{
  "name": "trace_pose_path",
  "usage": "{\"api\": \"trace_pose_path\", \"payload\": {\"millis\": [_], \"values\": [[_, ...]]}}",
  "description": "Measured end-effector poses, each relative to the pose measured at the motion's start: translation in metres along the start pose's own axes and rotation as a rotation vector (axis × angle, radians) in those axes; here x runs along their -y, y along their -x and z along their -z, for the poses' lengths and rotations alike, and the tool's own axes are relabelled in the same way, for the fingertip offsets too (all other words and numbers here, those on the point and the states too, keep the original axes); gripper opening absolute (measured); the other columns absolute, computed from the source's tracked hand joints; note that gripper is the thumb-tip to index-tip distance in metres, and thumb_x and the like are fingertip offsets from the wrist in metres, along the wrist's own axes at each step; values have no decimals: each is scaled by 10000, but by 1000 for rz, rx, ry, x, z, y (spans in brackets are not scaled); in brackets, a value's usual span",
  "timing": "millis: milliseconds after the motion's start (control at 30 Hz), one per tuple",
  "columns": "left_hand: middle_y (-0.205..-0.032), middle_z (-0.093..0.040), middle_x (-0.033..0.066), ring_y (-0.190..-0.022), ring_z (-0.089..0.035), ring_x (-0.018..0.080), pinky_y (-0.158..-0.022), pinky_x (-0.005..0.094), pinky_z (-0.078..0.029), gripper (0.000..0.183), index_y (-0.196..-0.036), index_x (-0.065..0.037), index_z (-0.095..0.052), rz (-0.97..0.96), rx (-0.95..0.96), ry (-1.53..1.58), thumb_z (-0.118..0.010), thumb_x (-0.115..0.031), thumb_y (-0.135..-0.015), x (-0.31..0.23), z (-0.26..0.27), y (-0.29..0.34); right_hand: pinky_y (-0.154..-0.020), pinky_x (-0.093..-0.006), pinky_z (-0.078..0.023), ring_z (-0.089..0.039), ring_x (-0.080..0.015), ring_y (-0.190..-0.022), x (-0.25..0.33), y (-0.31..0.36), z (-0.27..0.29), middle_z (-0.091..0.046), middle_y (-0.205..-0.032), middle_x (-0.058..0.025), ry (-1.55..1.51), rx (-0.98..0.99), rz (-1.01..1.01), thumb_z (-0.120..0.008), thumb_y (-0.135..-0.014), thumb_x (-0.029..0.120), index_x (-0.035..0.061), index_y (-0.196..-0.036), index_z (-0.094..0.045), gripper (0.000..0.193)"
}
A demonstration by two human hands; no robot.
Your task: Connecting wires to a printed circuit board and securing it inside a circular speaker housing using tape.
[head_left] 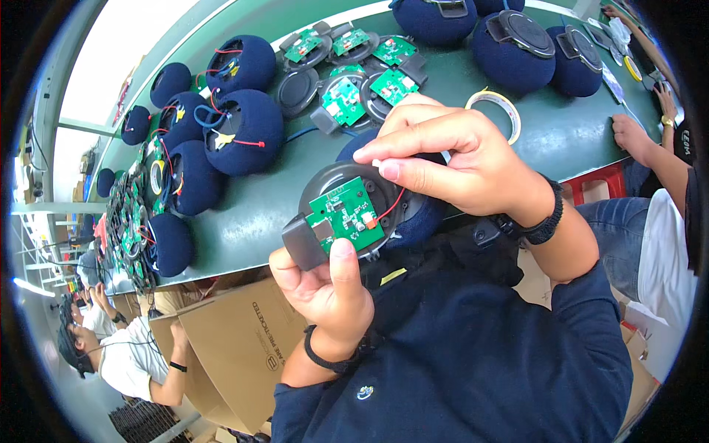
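Note:
My left hand point(329, 295) holds a round black plastic cover point(319, 181) by its edge, with the thumb at the lower edge of the green circuit board point(343, 210) mounted on it. A blocky black tab point(301, 240) sticks out beside the fingers. From a small connector on the board a red wire point(391, 205) runs up toward my right hand point(450, 159). Thumb and index finger there pinch a small white piece point(377, 162); whether the wire joins it is hidden. Behind the cover sits a navy fabric-covered round shell point(417, 221), mostly hidden.
On the green table point(310, 159) several navy round shells point(244, 133) with red wires stand left. Black covers with boards point(343, 102) lie beyond my hands. A tape roll point(506, 111) sits near my right hand. Co-workers and a cardboard box point(236, 347) flank me.

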State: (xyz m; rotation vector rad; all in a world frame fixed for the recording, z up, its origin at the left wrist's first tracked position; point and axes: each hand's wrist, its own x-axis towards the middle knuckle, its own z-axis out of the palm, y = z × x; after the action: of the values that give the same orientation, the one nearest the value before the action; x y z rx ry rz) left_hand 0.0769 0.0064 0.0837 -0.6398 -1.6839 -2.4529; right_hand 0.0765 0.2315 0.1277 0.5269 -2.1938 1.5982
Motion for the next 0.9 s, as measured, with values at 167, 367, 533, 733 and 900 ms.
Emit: {"api": "trace_pose_path", "payload": {"millis": [167,367,533,733,900], "values": [[-1264,-659,155,-1159,-648,237,-1044,422,-515,345,-1288,-39,-520,5,-14,-24,-668,-46,-977,-1,-3,-2,-841,-370,-533,-678,-219,-894,11,3,-2,-743,-906,-66,-141,-30,-191,-764,-917,153,34,-1042,-770,172],[-1257,-667,167,-1121,-672,241,-1011,412,-544,334,-1294,-34,-518,36,36,19,-654,-44,-990,-7,-4,-4,-890,-402,-516,-672,-268,-931,9,3,4,-747,-925,-72,192,165,41,-760,-893,176,67,-958,-767,127],[-1248,-677,169,-1114,-680,245,-995,410,-556,333,-1297,-33,-523,26,61,20,-658,-43,-993,-5,-9,-5,-880,-372,-470,-639,-212,-887,13,10,0,-750,-919,-26,216,108,9,-797,-878,129,77,-929,-771,77],[-1253,-674,167,-1125,-673,237,-1012,404,-541,330,-1295,-30,-527,20,42,-14,-658,-22,-992,-4,-6,-6,-956,-417,-449,-658,-250,-957,15,12,0,-741,-928,-38,211,97,-100,-758,-910,242,109,-944,-762,137],[-1255,-669,158,-1131,-662,228,-1026,402,-528,332,-1291,-24,-525,38,69,31,-664,-10,-990,-6,-8,-6,-979,-411,-430,-646,-255,-994,8,17,-1,-729,-940,-31,288,86,24,-752,-915,248,133,-988,-763,136]]}}
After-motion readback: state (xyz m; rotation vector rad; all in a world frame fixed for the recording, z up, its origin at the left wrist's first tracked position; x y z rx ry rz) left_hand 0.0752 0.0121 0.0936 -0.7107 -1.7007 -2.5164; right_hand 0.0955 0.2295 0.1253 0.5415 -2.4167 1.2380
